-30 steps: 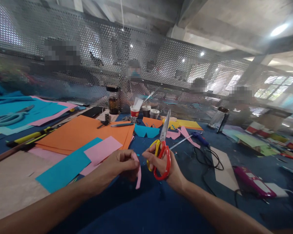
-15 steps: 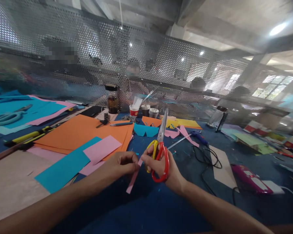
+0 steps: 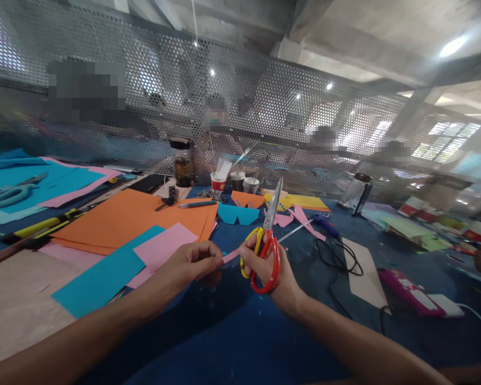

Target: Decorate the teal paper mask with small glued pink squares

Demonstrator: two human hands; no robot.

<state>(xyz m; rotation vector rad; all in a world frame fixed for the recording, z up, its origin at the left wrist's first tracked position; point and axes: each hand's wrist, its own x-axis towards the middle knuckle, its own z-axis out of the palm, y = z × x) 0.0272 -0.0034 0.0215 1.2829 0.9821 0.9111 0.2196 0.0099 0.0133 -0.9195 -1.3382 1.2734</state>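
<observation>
My left hand [image 3: 192, 263] is closed in a pinch on a narrow pink paper strip [image 3: 230, 256], which runs to the right toward my other hand. My right hand [image 3: 264, 270] grips red and yellow scissors [image 3: 266, 243] with the blades pointing up and away, closed or nearly so. Its thumb touches the strip's right end. Both hands hover over the dark blue table covering [image 3: 232, 342].
Orange sheets [image 3: 128, 216], a teal sheet [image 3: 104, 270] and a pink sheet [image 3: 166, 246] lie left. Teal cut-outs [image 3: 236, 215], cups [image 3: 217, 182], a jar [image 3: 181, 162], black cable [image 3: 339, 256] and a purple glue gun [image 3: 404, 283] sit beyond. A perforated metal screen [image 3: 264, 112] stands behind, people past it.
The pink strip hung down from my left hand; now it is held level between both hands. The scissors stayed upright in my right hand.
</observation>
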